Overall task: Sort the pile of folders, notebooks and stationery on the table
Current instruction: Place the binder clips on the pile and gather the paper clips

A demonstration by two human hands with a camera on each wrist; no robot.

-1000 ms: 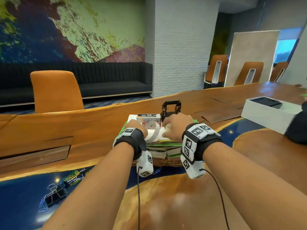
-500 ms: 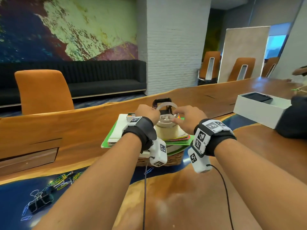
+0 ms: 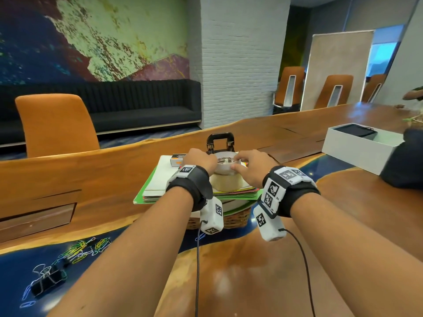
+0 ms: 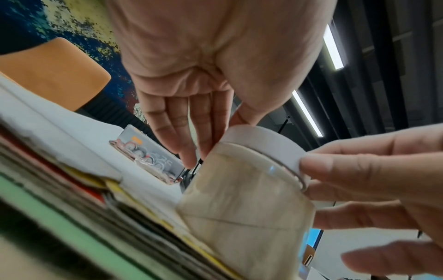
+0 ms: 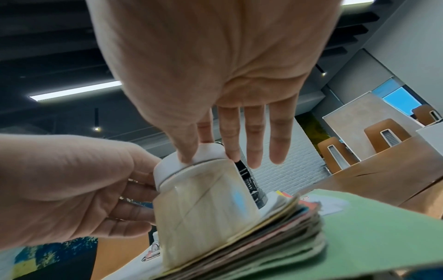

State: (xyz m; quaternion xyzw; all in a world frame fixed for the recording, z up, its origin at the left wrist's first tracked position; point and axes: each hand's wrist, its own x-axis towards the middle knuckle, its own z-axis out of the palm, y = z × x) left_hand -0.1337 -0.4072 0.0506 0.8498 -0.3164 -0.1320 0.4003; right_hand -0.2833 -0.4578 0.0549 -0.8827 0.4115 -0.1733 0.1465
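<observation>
A pile of folders and papers (image 3: 158, 186) with a green folder lies on a wicker basket (image 3: 237, 220). On top of the pile stands a beige tape roll (image 3: 226, 183), and a white tape roll (image 3: 225, 165) sits flat on it. My left hand (image 3: 206, 161) grips the white roll's left side while my right hand (image 3: 238, 163) pinches its right side. The left wrist view shows the white roll (image 4: 263, 147) capping the beige roll (image 4: 244, 204). In the right wrist view my thumb and forefinger (image 5: 189, 151) pinch the white roll (image 5: 167, 170).
A black hole punch (image 3: 220, 143) and a small box (image 3: 177, 160) sit behind the rolls on the pile. Coloured paper clips (image 3: 82, 249) and black binder clips (image 3: 48, 280) lie at the lower left. A white box (image 3: 359, 149) stands at the right, an orange chair (image 3: 55, 124) beyond the table.
The white tape roll went from standing tilted on the pile to lying flat on the beige roll. Both hands rose with it and still hold it.
</observation>
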